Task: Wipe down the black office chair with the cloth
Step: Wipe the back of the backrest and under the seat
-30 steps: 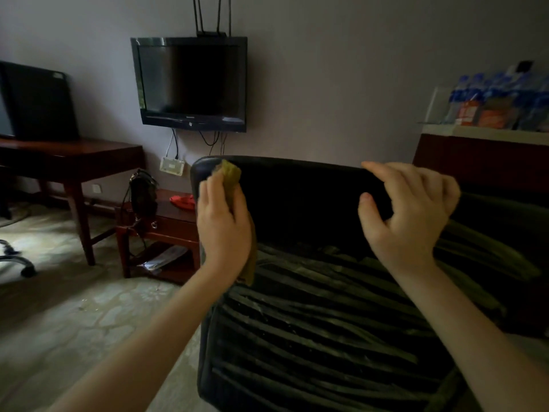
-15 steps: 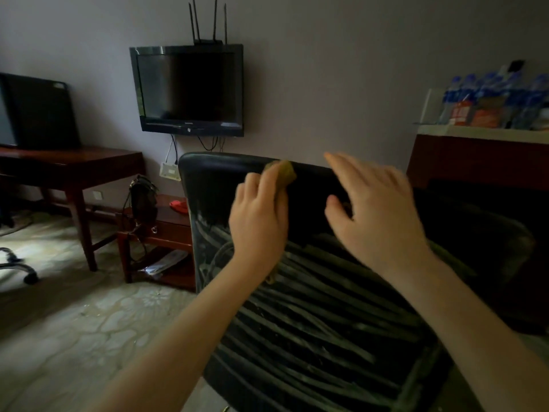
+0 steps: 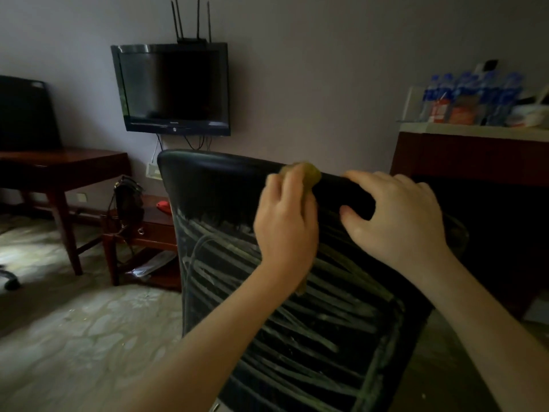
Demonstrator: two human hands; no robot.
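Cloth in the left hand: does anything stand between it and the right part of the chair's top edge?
Yes. The right hand grips the top edge of the chair just right of the cloth that the left hand holds; it likely must shift first.

I see the black office chair (image 3: 225, 185) from behind. Its backrest fills the centre and lower right of the frame and is tilted, so its top edge slopes down toward the right. A smooth, glossy black padded band runs along the top. Below it the back is ribbed and crossed by pale, dusty diagonal streaks. The cloth (image 3: 309, 173) is small, yellow-green and bunched, pressed against the top band just right of the frame's centre. The left hand (image 3: 285, 224) grips it and hides most of it; a thin tail hangs out below. The right hand (image 3: 398, 221) holds the top edge just beside it.
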